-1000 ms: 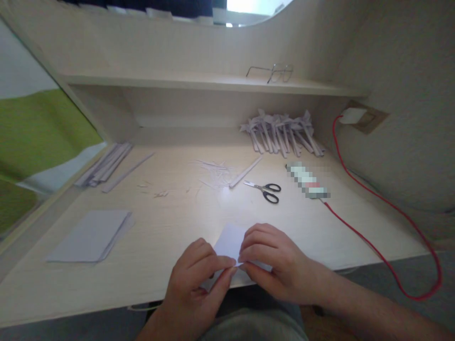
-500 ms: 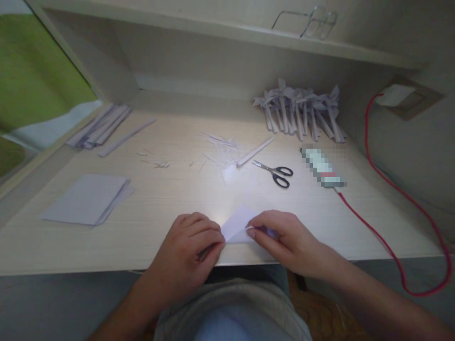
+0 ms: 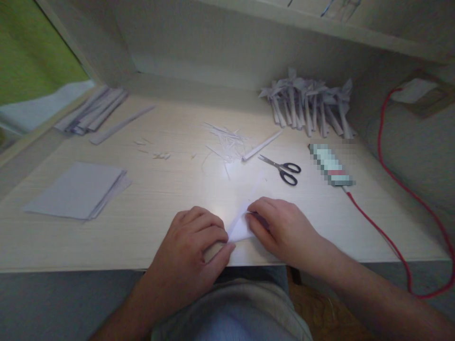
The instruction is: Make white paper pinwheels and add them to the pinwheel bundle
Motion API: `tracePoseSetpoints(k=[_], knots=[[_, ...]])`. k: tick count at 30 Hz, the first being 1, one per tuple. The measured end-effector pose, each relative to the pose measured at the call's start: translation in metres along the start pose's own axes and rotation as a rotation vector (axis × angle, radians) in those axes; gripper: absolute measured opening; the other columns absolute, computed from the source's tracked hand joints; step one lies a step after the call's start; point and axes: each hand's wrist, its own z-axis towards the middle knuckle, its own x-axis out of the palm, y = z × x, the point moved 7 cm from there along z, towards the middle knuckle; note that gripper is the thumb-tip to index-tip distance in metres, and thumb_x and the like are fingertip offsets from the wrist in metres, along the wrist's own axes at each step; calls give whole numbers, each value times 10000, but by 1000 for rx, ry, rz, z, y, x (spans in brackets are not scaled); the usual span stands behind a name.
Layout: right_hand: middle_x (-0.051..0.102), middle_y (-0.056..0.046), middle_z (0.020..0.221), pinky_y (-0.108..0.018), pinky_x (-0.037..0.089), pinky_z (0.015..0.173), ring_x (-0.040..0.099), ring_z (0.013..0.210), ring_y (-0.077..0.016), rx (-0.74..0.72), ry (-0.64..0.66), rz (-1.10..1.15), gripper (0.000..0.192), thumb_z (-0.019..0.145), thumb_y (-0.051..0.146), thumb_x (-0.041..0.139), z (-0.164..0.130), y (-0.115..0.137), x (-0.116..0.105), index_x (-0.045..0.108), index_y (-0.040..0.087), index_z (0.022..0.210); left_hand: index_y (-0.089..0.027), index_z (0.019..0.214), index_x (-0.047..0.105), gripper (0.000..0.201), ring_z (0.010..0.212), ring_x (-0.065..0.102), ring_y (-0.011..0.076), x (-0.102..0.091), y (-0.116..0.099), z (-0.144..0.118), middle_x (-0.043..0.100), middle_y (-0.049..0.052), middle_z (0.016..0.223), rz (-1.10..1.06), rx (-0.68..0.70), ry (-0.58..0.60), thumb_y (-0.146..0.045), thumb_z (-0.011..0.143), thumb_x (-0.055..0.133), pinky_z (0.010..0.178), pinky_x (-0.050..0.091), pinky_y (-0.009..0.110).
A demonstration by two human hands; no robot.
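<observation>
A small white sheet of folded paper (image 3: 241, 226) lay at the near edge of the pale wood-grain worktop (image 3: 170, 189), pinned between both hands. The left hand (image 3: 197, 241) pressed down on its left part with curled fingers and the thumb along the fold; the right hand (image 3: 280, 229) lay flat over its right part, fingertips on the raised crease. Neither hand was closed around it. A narrow flap of the sheet stood up between them.

Beyond the hands, nothing lay between the sheet and a scatter of thin white paper slivers (image 3: 225, 144) and one slim rolled paper stick (image 3: 261, 146). Just right of these lay black-handled steel scissors (image 3: 282, 167), blades shut. Further right lay a blurred oblong object (image 3: 331, 165) joined to a red cable (image 3: 394, 189) looping off the worktop's right edge. A heap of white paper pinwheels on sticks (image 3: 309, 106) rested against the back wall. To the left sat a flat stack of white paper sheets (image 3: 76, 190), and at the far left a bundle of long paper strips (image 3: 94, 113).
</observation>
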Motion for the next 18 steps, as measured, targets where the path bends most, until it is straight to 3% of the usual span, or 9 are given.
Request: tracePoseSetpoints(k=[5,18], knots=[[682,-94,894,-334,453,693,643,805,-227,-15,-1,-81,209,1032,259,479,2,2,4,660,177,968,-251,840,719,47,935,603,247,-1,8,0,723,24,956,43,-86,-53,-269,874,746,823,431,451],[684,-78,832,-359,441,664,632,750,-226,-16,50,-80,212,1044,269,467,-3,8,2,629,193,930,-287,856,709,50,932,601,248,4,7,-1,733,-3,941,11,-30,79,-285,903,726,811,427,464]])
